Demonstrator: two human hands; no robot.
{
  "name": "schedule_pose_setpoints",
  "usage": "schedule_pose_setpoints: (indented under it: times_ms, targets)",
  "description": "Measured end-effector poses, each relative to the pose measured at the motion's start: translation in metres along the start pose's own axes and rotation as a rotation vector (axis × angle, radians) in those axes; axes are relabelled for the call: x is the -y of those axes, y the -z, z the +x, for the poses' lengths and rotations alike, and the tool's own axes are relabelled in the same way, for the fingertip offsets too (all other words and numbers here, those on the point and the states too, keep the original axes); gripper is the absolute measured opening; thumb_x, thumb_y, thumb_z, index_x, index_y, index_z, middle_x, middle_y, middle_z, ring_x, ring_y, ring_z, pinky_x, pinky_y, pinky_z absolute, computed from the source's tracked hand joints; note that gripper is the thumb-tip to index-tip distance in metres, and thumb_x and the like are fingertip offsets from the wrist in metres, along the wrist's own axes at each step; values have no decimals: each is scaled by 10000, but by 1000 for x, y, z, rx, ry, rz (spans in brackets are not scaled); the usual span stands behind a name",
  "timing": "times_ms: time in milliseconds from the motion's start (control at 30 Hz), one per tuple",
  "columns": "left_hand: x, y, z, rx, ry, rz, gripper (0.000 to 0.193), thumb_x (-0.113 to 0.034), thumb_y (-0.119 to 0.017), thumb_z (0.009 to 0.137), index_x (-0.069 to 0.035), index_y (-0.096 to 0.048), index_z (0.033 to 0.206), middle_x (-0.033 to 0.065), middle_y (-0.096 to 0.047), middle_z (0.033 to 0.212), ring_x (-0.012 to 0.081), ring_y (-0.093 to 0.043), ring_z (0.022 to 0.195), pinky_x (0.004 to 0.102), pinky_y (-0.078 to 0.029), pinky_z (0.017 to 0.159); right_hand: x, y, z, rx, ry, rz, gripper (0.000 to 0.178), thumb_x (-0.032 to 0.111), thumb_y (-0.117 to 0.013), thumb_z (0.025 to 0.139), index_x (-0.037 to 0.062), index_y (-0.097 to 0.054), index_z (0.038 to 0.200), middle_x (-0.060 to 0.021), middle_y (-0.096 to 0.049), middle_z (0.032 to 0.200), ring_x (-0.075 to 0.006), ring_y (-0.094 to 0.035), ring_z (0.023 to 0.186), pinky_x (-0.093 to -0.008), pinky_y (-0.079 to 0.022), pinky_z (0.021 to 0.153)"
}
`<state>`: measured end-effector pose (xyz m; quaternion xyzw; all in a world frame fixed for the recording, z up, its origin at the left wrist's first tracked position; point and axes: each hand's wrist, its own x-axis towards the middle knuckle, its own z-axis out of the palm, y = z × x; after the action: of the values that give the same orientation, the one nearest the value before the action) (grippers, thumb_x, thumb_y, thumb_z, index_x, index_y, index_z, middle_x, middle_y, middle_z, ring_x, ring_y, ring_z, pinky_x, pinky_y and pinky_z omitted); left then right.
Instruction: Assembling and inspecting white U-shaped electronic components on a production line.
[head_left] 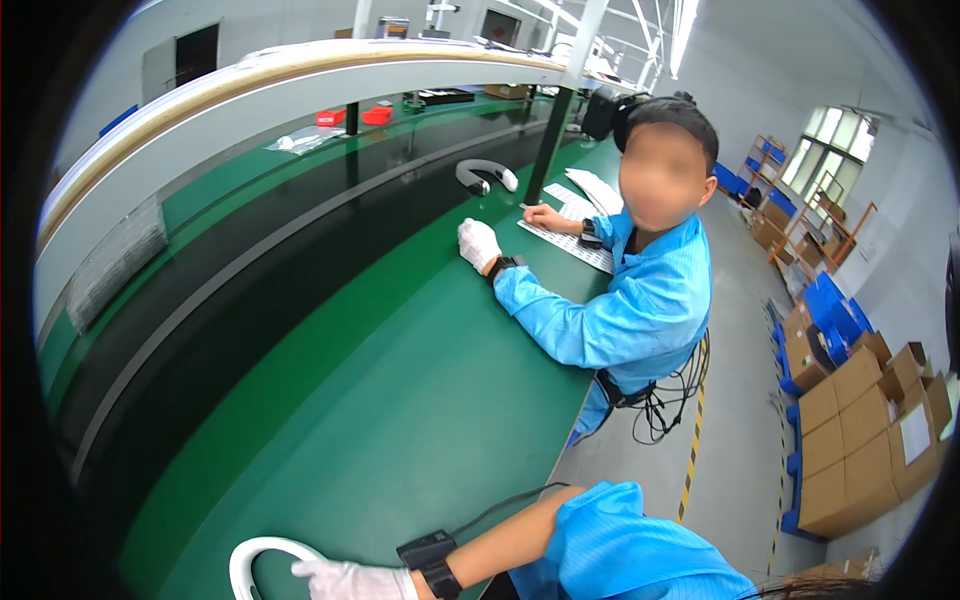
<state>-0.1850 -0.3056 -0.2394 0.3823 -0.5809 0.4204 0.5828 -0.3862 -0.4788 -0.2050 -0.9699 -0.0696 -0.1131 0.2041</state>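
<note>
We are pinching a white curved band (240, 565) in our right grip (355, 581), the green worktop (400, 430) stretching beyond it.

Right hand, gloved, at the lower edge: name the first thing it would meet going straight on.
Likely the curved white device: the right hand points across its opening toward the far side. Depth and exact contact are unclear.

No writing could be read. The white label (915, 436) on a carton (915, 478) and the patterned sheet (577, 248) on the counter (390, 400) were too unclear for reading.
</note>
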Motion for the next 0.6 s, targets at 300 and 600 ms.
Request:
schedule_pose_setpoints:
  times_ms: [300,600]
  targets:
    - [2,-25,0,1040,1118,664,670,-371,-759,953,-30,-566,1496,319,-653,1325,500,-621,1210,534,-498,1045,-74,-80,14,-204,243,252,221,196,-588,970,58,-602,798,-51,-513,644,-187,-607,654,-326,-505,588]
    - [7,-18,-19,974,1053,603,636,-305,-748,954,-11,-570,1489,296,-647,1367,474,-632,1200,511,-501,1043,-84,-99,7,-307,-54,833,315,317,-601,1055,66,-638,1241,-83,-716,1125,-229,-687,919,-376,-553,887]
